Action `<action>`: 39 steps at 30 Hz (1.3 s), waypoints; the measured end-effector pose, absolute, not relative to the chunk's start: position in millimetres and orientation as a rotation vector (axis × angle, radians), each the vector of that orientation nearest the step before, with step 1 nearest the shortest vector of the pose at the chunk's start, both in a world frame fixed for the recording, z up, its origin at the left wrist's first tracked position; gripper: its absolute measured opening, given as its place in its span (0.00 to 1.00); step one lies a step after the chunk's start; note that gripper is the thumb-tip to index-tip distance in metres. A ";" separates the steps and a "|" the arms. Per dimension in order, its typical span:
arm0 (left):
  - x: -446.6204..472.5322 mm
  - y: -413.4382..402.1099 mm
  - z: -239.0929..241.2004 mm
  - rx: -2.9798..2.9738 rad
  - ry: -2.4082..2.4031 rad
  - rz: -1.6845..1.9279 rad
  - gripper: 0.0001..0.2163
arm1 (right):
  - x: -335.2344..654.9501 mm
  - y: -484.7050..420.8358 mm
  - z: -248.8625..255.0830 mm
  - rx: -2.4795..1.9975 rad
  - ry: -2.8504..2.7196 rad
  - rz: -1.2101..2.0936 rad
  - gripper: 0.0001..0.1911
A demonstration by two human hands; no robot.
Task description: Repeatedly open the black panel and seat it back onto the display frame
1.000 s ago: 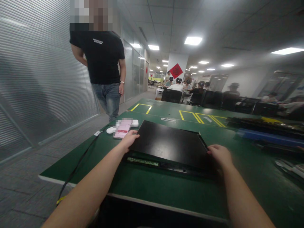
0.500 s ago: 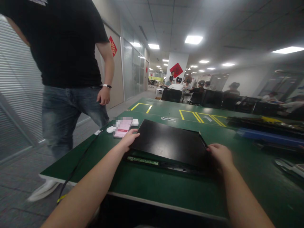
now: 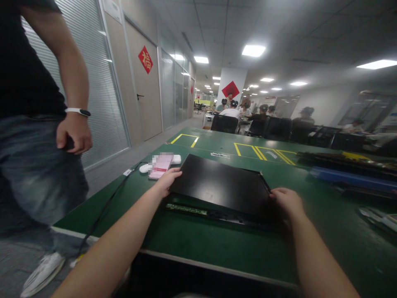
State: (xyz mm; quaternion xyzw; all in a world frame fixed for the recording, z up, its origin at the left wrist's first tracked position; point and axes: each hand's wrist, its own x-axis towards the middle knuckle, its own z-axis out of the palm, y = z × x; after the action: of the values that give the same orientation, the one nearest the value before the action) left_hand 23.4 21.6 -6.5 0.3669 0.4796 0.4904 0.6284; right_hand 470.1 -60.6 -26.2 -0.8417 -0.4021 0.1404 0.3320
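Observation:
A flat black display panel (image 3: 221, 182) is held a little tilted over the green table. My left hand (image 3: 167, 181) is closed on its left edge, thumb on the upper face. At the opposite side my right hand (image 3: 288, 203) pinches the right edge, where a narrow strip shows. Under the panel's near edge a green circuit board strip (image 3: 186, 210) sticks out, joined to a dark bar. Whether the strip is fastened to the panel cannot be made out. The fingers beneath the panel are hidden.
A phone (image 3: 160, 165) lies beside a white object (image 3: 176, 159) left of the panel. A black cable (image 3: 108, 203) runs over the left table edge. Dark parts and a blue strip (image 3: 338, 178) are stacked at right. A person (image 3: 34, 107) stands at left; others sit behind.
The person at left has come nearer and further to the left, uncovering the door. My hands and the panel have barely moved.

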 end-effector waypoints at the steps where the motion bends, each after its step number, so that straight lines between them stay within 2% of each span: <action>1: 22.8 22.5 -7.1 0.831 1.065 1.130 0.15 | 470.7 -60.3 -26.9 -2.189 -1.049 0.369 0.14; 12: 22.9 22.5 -6.0 0.773 1.022 1.140 0.19 | 473.3 -59.0 -29.9 -2.171 -1.043 0.380 0.14; 29: 25.1 18.8 -5.3 0.874 1.139 1.156 0.16 | 475.7 -58.0 -32.5 -2.147 -1.040 0.377 0.14; 39: 24.3 20.1 -10.3 0.907 1.103 1.128 0.18 | 465.7 -63.6 -20.8 -2.187 -1.044 0.368 0.13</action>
State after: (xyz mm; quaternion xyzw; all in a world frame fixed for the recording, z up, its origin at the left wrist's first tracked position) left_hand 24.3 20.1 -10.3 0.3933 0.4785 0.4894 0.6138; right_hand 465.7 -63.6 -20.8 -0.8396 -0.4008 0.1411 0.3383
